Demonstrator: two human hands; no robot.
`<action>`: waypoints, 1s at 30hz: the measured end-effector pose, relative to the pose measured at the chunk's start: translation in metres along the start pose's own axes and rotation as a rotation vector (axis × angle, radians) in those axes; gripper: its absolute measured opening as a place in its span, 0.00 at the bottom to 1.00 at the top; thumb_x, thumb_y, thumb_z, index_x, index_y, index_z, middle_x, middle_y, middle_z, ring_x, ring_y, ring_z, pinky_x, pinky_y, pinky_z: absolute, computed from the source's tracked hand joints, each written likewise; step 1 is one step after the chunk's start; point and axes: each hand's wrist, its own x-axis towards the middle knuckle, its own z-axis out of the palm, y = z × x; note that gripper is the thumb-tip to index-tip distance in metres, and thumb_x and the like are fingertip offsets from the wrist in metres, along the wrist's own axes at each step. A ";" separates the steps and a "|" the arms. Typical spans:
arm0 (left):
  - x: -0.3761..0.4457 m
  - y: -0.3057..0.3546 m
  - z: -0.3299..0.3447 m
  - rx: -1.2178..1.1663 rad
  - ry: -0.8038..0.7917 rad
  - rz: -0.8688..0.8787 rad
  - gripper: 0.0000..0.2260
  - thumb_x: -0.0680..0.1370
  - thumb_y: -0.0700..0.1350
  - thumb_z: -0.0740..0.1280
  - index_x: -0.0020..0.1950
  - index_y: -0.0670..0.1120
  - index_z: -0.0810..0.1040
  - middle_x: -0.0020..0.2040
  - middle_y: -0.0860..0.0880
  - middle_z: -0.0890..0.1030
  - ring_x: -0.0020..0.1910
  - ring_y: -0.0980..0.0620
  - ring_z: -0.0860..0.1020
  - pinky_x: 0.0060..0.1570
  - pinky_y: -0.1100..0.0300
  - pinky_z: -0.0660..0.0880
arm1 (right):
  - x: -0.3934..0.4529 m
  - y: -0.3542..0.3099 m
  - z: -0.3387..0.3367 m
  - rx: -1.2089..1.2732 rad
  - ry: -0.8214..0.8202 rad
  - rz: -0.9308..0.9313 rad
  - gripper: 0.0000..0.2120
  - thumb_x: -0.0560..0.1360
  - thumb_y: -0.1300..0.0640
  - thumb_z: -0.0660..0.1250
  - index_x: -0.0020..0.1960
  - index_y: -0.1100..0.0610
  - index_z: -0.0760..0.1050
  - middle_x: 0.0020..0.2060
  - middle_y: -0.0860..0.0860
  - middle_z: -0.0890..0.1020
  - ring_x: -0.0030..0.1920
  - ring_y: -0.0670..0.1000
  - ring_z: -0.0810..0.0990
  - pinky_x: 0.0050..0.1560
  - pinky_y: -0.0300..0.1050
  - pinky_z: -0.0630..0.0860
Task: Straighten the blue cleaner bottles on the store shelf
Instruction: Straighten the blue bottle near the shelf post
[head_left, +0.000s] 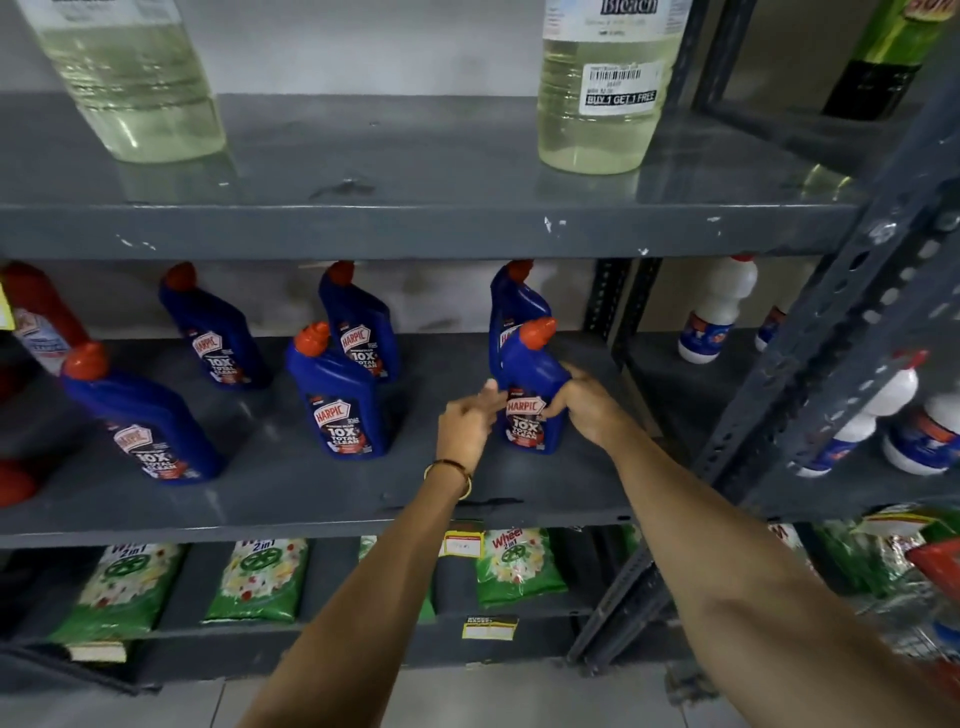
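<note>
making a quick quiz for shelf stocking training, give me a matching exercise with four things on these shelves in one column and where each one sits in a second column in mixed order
Things
1. blue Harpic cleaner bottle with an orange cap held between both hands
2. clear plastic bleach bottle with a buy 1 get 1 free sticker
3. green Wheel 2in1 detergent bags
4. white plastic bottles with blue labels

Places
A. bottom shelf
B. neighbouring rack on the right
C. right part of the middle shelf
D. top shelf

Pairs: 1-C, 2-D, 3-A, 4-B
</note>
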 end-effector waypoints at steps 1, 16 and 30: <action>0.001 -0.002 0.001 0.034 0.018 -0.006 0.11 0.73 0.54 0.65 0.40 0.48 0.81 0.47 0.46 0.81 0.50 0.49 0.79 0.51 0.55 0.75 | 0.000 0.001 -0.002 0.030 0.020 0.009 0.32 0.60 0.82 0.59 0.58 0.59 0.74 0.45 0.56 0.82 0.54 0.60 0.78 0.47 0.49 0.78; 0.012 0.001 0.007 0.033 0.033 -0.110 0.19 0.78 0.42 0.60 0.69 0.42 0.65 0.69 0.42 0.70 0.66 0.45 0.70 0.62 0.56 0.68 | -0.012 0.017 -0.004 0.121 0.039 -0.029 0.25 0.67 0.76 0.58 0.60 0.59 0.72 0.43 0.52 0.81 0.47 0.52 0.78 0.42 0.41 0.76; -0.003 -0.006 0.027 -0.098 -0.183 -0.220 0.28 0.79 0.60 0.41 0.70 0.47 0.64 0.71 0.44 0.69 0.69 0.48 0.67 0.58 0.60 0.63 | -0.031 0.042 0.019 0.238 0.097 0.062 0.29 0.79 0.39 0.48 0.73 0.54 0.62 0.70 0.53 0.72 0.66 0.50 0.72 0.66 0.44 0.65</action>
